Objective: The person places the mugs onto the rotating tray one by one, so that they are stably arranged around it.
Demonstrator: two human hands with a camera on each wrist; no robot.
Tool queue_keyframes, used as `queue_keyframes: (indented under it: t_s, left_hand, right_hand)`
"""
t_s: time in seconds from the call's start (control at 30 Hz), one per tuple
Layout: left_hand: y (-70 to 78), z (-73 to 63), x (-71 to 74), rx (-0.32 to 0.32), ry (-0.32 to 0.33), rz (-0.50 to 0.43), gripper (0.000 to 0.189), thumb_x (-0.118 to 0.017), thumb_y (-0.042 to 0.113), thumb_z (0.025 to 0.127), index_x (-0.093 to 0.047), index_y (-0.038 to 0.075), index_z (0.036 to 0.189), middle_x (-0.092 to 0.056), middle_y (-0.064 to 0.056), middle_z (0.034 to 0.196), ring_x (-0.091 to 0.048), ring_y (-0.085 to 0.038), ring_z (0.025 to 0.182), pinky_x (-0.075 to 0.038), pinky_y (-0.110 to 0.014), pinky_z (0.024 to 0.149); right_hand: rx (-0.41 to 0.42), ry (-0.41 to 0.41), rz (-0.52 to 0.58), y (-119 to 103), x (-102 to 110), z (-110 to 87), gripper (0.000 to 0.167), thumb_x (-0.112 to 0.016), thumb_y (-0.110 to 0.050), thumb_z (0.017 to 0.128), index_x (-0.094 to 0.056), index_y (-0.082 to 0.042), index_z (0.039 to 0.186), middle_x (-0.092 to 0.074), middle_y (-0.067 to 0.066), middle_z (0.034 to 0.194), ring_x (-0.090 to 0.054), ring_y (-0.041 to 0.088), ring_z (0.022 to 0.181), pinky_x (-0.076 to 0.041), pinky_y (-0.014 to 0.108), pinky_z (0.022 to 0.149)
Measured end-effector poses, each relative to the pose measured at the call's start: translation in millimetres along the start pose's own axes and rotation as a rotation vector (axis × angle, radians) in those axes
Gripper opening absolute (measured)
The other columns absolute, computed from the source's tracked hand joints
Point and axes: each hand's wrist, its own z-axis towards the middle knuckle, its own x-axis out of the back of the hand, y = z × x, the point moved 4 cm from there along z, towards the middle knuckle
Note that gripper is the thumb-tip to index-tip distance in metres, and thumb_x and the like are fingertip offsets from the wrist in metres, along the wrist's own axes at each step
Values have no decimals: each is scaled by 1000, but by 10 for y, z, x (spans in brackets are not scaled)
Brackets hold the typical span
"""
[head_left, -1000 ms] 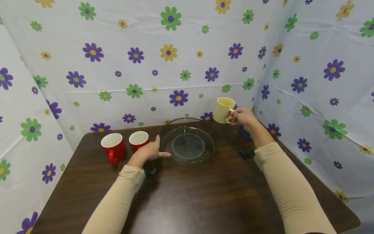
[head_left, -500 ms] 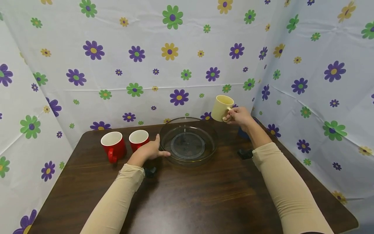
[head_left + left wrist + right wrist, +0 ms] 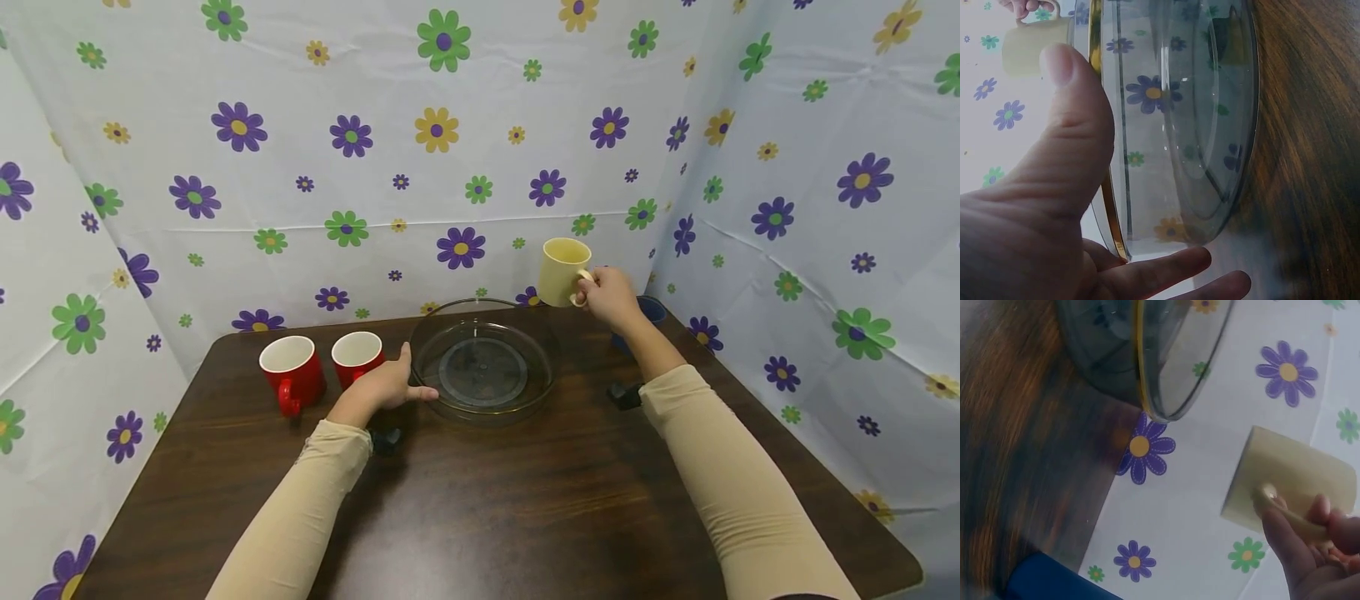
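Observation:
A pale yellow mug (image 3: 561,275) hangs in the air behind and right of a clear glass bowl (image 3: 482,371). My right hand (image 3: 611,297) grips the mug by its handle (image 3: 1291,519), the mug nearly upright in the head view. My left hand (image 3: 381,385) rests at the bowl's left side, thumb by the rim and fingers spread along the outer wall (image 3: 1166,206). In the left wrist view, those fingers are straight or only slightly bent. The bowl sits on the dark wooden table and shows no contents.
Two red mugs, a nearer-left one (image 3: 292,375) and another (image 3: 357,358) partly behind my left hand, stand left of the bowl. A blue cup (image 3: 651,310) stands at the right, partly hidden by my right arm. Flowered cloth (image 3: 315,167) rises behind the table (image 3: 525,517).
My right hand has carried the yellow mug slightly left and up; it tipped a little, then came back more upright. More of the blue cup shows now. My left hand stays put.

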Motion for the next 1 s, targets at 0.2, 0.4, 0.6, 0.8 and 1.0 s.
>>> queue_keyframes:
  t_s: [0.2, 0.4, 0.6, 0.8, 1.0]
  left_hand:
    - [5, -22, -24, 10, -1, -9, 121, -69, 57, 90, 7, -10, 157, -41, -37, 149, -50, -46, 134, -39, -58, 111]
    - [-6, -36, -38, 16, 1, -21, 120, -69, 57, 90, 6, -9, 157, -39, -36, 151, -48, -46, 136, -38, -59, 111]
    - [0, -44, -35, 11, 4, -28, 120, -69, 56, 90, 6, -10, 157, -38, -36, 151, -48, -46, 136, -38, -59, 111]
    - [22, -40, -16, 0, 4, -21, 119, -69, 56, 91, 6, -10, 157, -40, -36, 150, -49, -46, 135, -39, -58, 111]
    - [26, -28, -11, -14, 3, -15, 119, -69, 55, 91, 6, -11, 156, -41, -36, 150, -50, -46, 134, -39, -58, 111]
  right_hand:
    - [70, 108, -117, -25, -37, 27, 22, -50, -5, 103, -64, 9, 94, -66, 21, 87, -56, 31, 78, -43, 32, 66]
    - [48, 132, -103, -30, -88, 57, 20, -51, -1, 102, -66, 10, 96, -69, 25, 89, -58, 32, 81, -43, 30, 67]
    - [48, 116, -71, -77, -146, 88, 17, -52, 2, 100, -67, 8, 96, -69, 23, 89, -57, 30, 81, -43, 28, 64]
    - [34, 112, -46, -82, -190, 78, 15, -53, 2, 101, -67, 7, 98, -70, 22, 92, -57, 28, 80, -44, 29, 64]
    - [20, 98, -28, -91, -219, 71, 15, -53, 4, 99, -68, 7, 100, -71, 21, 91, -57, 27, 79, -44, 27, 62]
